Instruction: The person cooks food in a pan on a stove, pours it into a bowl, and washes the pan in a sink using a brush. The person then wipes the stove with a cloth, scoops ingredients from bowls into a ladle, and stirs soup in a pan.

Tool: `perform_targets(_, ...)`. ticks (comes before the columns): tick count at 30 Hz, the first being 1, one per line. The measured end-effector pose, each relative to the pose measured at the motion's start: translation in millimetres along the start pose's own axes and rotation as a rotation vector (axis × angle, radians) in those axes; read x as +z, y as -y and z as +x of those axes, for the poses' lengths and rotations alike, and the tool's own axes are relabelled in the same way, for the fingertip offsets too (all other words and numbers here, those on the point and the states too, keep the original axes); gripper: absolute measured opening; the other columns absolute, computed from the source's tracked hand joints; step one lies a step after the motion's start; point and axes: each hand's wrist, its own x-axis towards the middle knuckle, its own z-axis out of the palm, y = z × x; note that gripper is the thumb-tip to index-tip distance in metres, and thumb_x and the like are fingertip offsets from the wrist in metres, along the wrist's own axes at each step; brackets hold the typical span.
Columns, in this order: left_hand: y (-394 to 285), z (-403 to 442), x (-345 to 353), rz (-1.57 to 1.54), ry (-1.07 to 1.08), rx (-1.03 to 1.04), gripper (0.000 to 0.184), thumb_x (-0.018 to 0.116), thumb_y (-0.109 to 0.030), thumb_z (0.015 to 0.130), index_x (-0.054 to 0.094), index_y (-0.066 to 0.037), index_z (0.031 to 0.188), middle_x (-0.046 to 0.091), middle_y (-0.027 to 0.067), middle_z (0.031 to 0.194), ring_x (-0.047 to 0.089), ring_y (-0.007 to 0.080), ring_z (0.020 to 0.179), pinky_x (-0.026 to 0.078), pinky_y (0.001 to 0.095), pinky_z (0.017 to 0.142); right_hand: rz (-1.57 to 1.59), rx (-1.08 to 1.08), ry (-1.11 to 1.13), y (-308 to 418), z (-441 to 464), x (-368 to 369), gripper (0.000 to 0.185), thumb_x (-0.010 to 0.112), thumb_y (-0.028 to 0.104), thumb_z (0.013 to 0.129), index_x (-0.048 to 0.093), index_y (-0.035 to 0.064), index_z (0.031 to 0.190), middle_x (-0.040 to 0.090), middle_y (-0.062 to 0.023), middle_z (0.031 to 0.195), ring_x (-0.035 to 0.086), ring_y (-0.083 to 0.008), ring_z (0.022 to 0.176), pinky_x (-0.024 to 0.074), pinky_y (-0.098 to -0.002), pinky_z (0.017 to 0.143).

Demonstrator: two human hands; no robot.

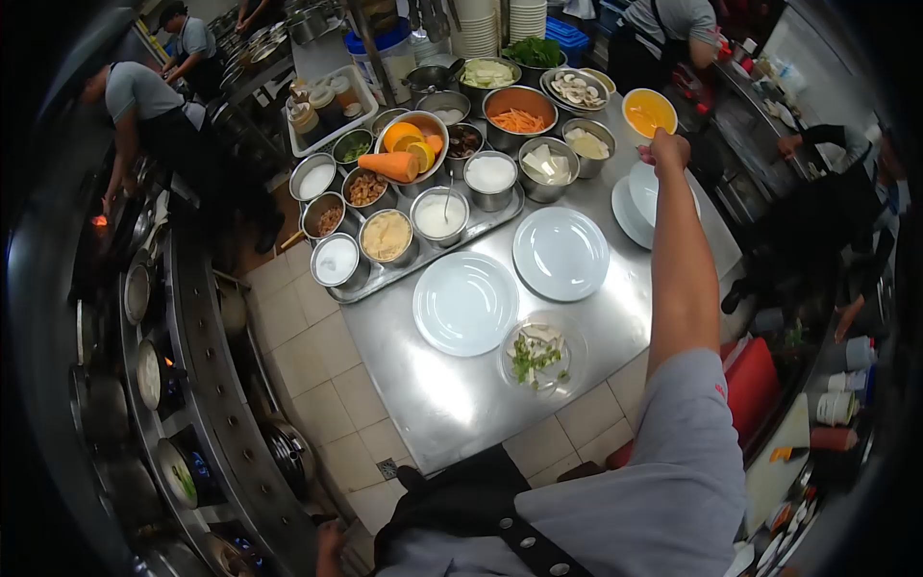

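In the head view, the right arm reaches almost straight out over the metal table (394, 385), its hand (666, 151) palm-down at the near rim of a pale bowl (629, 102). The fingers are bent, but I cannot tell whether they grip anything. The left hand (330, 540) hangs low beside the apron, its finger state unclear. The bowl sits at the table's far right, beyond stacked plates (627, 212), round and light-coloured, with glossy orange-yellow contents inside.
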Motion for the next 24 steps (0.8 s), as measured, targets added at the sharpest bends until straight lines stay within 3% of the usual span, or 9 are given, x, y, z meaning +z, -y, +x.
perform_targets(6, 40.3, -70.6, 2.9, -0.171, -0.185, -0.311, 0.024, 0.055, -0.025, 0.089, 0.06, -0.002, 0.096, 0.056, 0.0102, 0.071, 0.056, 0.0205, 0.053, 0.049, 0.037, 0.046, 0.262, 0.227, -0.061, -26.3, 63.7, 67.5, 0.029, 0.054, 0.009, 0.088, 0.056, -0.0065, 0.112, 0.067, -0.0171, 0.088, 0.067, -0.0247, 0.057, 0.0565, -0.0288, 0.045)
perform_targets(9, 53.0, -99.8, -4.3, -0.211, -0.135, -0.255, 0.039, 0.067, -0.041, 0.083, 0.066, -0.002, 0.091, 0.067, 0.0153, 0.082, 0.063, 0.0268, 0.07, 0.05, 0.0355, 0.062, 0.189, 0.271, 0.013, -51.2, 110.0, 95.0, 0.024, 0.053, 0.008, 0.088, 0.058, -0.0021, 0.109, 0.064, -0.0155, 0.084, 0.065, -0.0243, 0.055, 0.0538, -0.03, 0.043)
perform_targets(12, 43.3, -123.2, 3.7, -0.079, 0.067, -0.265, 0.024, 0.055, -0.025, 0.089, 0.058, -0.003, 0.098, 0.056, 0.0092, 0.071, 0.056, 0.02, 0.054, 0.048, 0.0349, 0.045, 0.083, 0.384, 0.143, -75.3, 162.6, 117.1, 0.019, 0.05, 0.006, 0.089, 0.058, 0.0016, 0.106, 0.059, -0.0151, 0.082, 0.06, -0.0219, 0.053, 0.049, -0.0299, 0.04)
perform_targets(14, -42.9, -163.5, 30.6, -0.089, -0.115, -0.384, 0.022, 0.053, -0.024, 0.09, 0.058, -0.003, 0.094, 0.056, 0.0074, 0.069, 0.056, 0.0189, 0.054, 0.046, 0.0322, 0.043, 0.125, 0.26, 0.182, -72.0, 151.1, 108.9, 0.021, 0.047, 0.006, 0.088, 0.057, 0.001, 0.106, 0.059, -0.0141, 0.082, 0.059, -0.0224, 0.051, 0.0488, -0.0301, 0.039)
perform_targets(16, 51.7, -117.8, 15.0, -0.362, -0.032, -0.364, 0.018, 0.052, -0.027, 0.09, 0.056, -0.009, 0.087, 0.055, 0.0031, 0.07, 0.055, 0.0174, 0.055, 0.046, 0.0327, 0.045, -0.187, 0.013, 0.188, -43.3, 116.9, 89.4, 0.026, 0.051, 0.013, 0.086, 0.06, 0.0007, 0.108, 0.063, -0.0127, 0.09, 0.064, -0.0224, 0.06, 0.0519, -0.034, 0.044)
perform_targets(18, -11.8, -137.1, 23.2, -0.151, -0.058, -0.336, 0.024, 0.051, -0.029, 0.091, 0.057, -0.008, 0.1, 0.057, 0.0058, 0.073, 0.058, 0.0201, 0.057, 0.049, 0.0355, 0.047, -0.383, -0.172, 0.196, -6.5, 64.9, 55.7, 0.035, 0.058, 0.032, 0.084, 0.063, -0.0013, 0.096, 0.065, -0.0122, 0.087, 0.062, -0.0195, 0.061, 0.0449, -0.0308, 0.046)
perform_targets(20, 35.6, -104.3, 20.0, -0.057, -0.035, -0.112, 0.027, 0.052, -0.031, 0.091, 0.057, -0.007, 0.101, 0.058, 0.007, 0.076, 0.06, 0.0208, 0.061, 0.05, 0.0373, 0.049, -0.43, -0.242, 0.159, 21.2, 30.6, 24.4, 0.047, 0.063, 0.045, 0.079, 0.064, 0.0, 0.09, 0.067, -0.0115, 0.087, 0.06, -0.0186, 0.062, 0.0456, -0.0337, 0.057)
perform_targets(23, 121.5, -44.7, 38.8, -0.301, -0.038, -0.188, 0.031, 0.056, -0.033, 0.09, 0.056, -0.003, 0.098, 0.06, 0.0087, 0.084, 0.062, 0.0211, 0.071, 0.05, 0.0358, 0.052, -0.072, -0.439, 0.482, 53.9, -54.1, -12.1, 0.055, 0.056, 0.05, 0.086, 0.057, 0.0116, 0.126, 0.061, -0.0088, 0.118, 0.055, -0.0146, 0.1, 0.0413, -0.0283, 0.085)
perform_targets(24, 76.4, -75.6, 56.2, -0.371, -0.091, -0.193, 0.032, 0.055, -0.033, 0.089, 0.056, -0.001, 0.094, 0.062, 0.0104, 0.089, 0.064, 0.0215, 0.074, 0.049, 0.0341, 0.051, 0.03, -0.577, 0.631, 53.7, -74.3, -28.0, 0.052, 0.052, 0.048, 0.09, 0.055, 0.0128, 0.128, 0.059, -0.0092, 0.122, 0.055, -0.0145, 0.103, 0.0403, -0.0296, 0.089)
